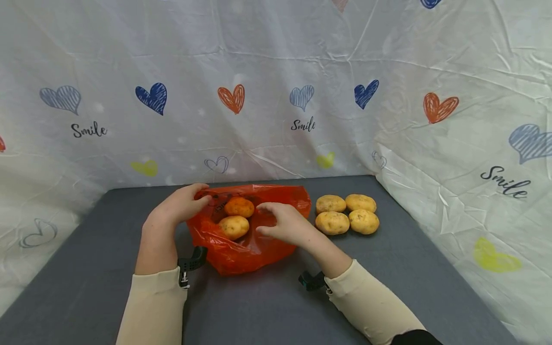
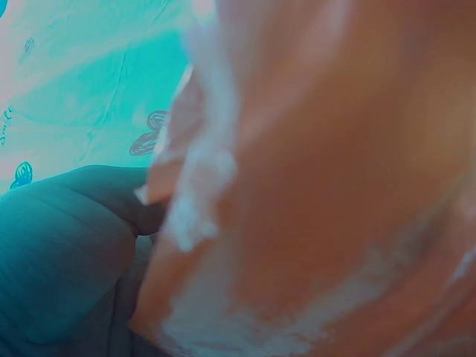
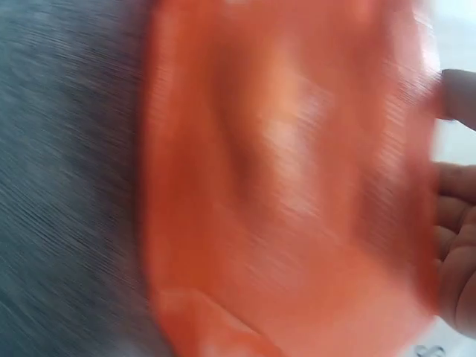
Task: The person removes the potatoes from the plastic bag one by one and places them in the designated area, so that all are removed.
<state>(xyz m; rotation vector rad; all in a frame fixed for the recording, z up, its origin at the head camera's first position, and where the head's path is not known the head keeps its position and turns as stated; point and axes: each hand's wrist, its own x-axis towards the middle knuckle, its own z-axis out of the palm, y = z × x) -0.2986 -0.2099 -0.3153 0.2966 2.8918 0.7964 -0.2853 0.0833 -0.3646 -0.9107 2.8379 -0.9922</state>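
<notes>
A red plastic bag (image 1: 254, 261) lies on the grey table with its mouth spread wide. Two potatoes sit inside, an upper one (image 1: 239, 207) and a lower one (image 1: 234, 227). At the bag's left rim, my left hand (image 1: 178, 206) grips the plastic between thumb and fingers. My right hand (image 1: 284, 223) hovers over the right part of the mouth, thumb and fingers apart and nothing between them. In the right wrist view its fingers (image 3: 457, 186) show at the right edge beside the blurred bag (image 3: 297, 223). Red film (image 2: 312, 186) fills most of the left wrist view.
Several loose potatoes stand grouped to the right of the bag, among them a front right one (image 1: 364, 222). A white sheet (image 1: 258, 43) printed with hearts hangs behind the table (image 1: 258, 311) and along its sides.
</notes>
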